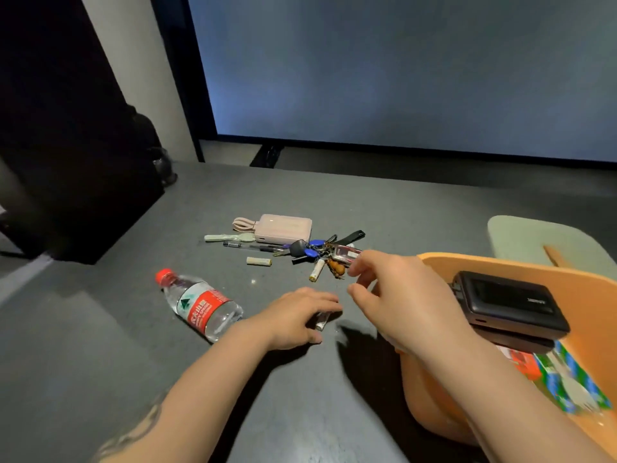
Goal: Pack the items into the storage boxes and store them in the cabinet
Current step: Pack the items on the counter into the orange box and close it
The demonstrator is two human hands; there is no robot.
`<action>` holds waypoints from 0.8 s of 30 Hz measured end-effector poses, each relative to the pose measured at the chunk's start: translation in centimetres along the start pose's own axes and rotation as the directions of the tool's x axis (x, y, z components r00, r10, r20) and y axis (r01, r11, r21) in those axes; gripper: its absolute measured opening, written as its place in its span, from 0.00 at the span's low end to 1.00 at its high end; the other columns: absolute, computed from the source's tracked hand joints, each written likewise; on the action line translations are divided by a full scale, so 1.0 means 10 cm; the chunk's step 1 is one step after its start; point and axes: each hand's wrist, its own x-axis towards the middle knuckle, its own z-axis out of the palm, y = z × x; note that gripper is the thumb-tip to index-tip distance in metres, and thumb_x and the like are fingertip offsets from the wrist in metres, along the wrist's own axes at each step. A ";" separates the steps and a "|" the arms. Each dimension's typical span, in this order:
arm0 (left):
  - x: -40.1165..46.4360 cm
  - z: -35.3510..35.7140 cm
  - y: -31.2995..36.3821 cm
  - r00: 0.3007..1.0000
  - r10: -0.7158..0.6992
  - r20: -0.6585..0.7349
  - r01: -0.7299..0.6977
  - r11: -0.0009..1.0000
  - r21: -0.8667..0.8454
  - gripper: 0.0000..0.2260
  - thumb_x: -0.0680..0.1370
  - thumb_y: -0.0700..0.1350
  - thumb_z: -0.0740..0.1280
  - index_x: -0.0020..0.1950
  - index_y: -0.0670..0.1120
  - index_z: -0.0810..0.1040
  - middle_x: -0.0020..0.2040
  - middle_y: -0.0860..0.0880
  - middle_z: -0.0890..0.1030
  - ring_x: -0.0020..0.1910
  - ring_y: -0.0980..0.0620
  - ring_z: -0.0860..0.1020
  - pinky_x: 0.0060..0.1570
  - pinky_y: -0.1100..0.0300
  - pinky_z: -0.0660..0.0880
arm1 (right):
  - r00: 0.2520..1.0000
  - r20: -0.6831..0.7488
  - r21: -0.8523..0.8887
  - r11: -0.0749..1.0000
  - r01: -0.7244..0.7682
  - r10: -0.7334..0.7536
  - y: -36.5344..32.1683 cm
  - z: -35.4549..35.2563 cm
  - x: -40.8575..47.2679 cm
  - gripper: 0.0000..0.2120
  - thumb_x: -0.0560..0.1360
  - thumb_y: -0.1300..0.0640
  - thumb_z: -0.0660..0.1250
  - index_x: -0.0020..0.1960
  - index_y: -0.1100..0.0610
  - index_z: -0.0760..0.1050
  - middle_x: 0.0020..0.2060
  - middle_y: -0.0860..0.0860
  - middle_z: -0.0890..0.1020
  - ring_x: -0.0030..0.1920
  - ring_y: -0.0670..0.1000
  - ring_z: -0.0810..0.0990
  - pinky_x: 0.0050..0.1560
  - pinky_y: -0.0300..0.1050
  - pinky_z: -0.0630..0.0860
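Note:
My left hand (297,317) rests on the grey table (100,329) with its fingers curled over a small battery (322,320). My right hand (387,292) hovers above the table, thumb and fingers apart, holding nothing, just short of a bunch of keys (317,250). Two more batteries (258,261) (316,269) lie near the keys. A pink power bank (283,228) with its cable, a pen (250,246) and a pale green tool (227,237) lie beyond. A water bottle (200,304) lies on its side. The orange storage box (587,295) at right holds a black power bank (510,300) and colourful packets (567,379).
A pale green box or lid (541,238) sits behind the orange box. A dark cabinet (66,145) stands at the left. A large screen (400,68) fills the wall behind the table.

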 end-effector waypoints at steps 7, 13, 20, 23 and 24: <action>-0.06 0.05 -0.17 0.994 -0.003 -0.110 0.000 1.000 -0.027 0.15 0.73 0.47 0.69 0.60 0.50 0.74 0.61 0.53 0.73 0.62 0.52 0.70 0.59 0.54 0.69 | 0.991 -0.090 0.174 0.982 -0.080 0.097 -0.25 0.56 0.05 0.14 0.75 0.57 0.61 0.60 0.46 0.71 0.50 0.45 0.82 0.51 0.51 0.79 0.48 0.45 0.74; -0.40 -0.24 -0.43 0.942 -0.064 -0.330 0.063 0.998 -0.015 0.20 0.74 0.51 0.68 0.65 0.56 0.70 0.62 0.58 0.70 0.63 0.57 0.67 0.62 0.60 0.66 | 0.962 -0.173 0.306 0.940 -0.150 0.210 -0.20 1.15 0.39 0.19 0.76 0.62 0.61 0.65 0.48 0.70 0.61 0.44 0.76 0.62 0.46 0.72 0.55 0.41 0.70; -0.48 -0.36 -0.69 0.891 -0.190 -0.413 0.100 0.968 -0.230 0.20 0.70 0.49 0.73 0.61 0.54 0.75 0.60 0.59 0.74 0.61 0.59 0.71 0.60 0.62 0.68 | 0.958 -0.023 0.201 0.940 -0.277 0.287 -0.01 1.61 0.88 0.26 0.70 0.50 0.73 0.66 0.50 0.69 0.63 0.46 0.72 0.64 0.50 0.68 0.57 0.44 0.69; -0.46 -0.32 -0.73 0.874 -0.213 -0.436 0.087 0.953 -0.291 0.19 0.68 0.49 0.74 0.58 0.54 0.77 0.57 0.59 0.76 0.58 0.59 0.73 0.59 0.58 0.71 | 0.949 -0.099 0.172 0.944 -0.281 0.300 0.00 1.66 0.97 0.28 0.68 0.49 0.74 0.65 0.49 0.68 0.61 0.46 0.72 0.63 0.50 0.68 0.56 0.45 0.71; -0.45 -0.32 -0.74 0.871 -0.215 -0.442 0.084 0.951 -0.298 0.19 0.68 0.49 0.74 0.57 0.54 0.77 0.56 0.59 0.76 0.57 0.59 0.74 0.59 0.58 0.71 | 0.950 -0.104 0.152 0.949 -0.277 0.294 0.00 1.67 0.99 0.29 0.68 0.49 0.74 0.66 0.49 0.68 0.62 0.47 0.72 0.64 0.50 0.68 0.57 0.46 0.71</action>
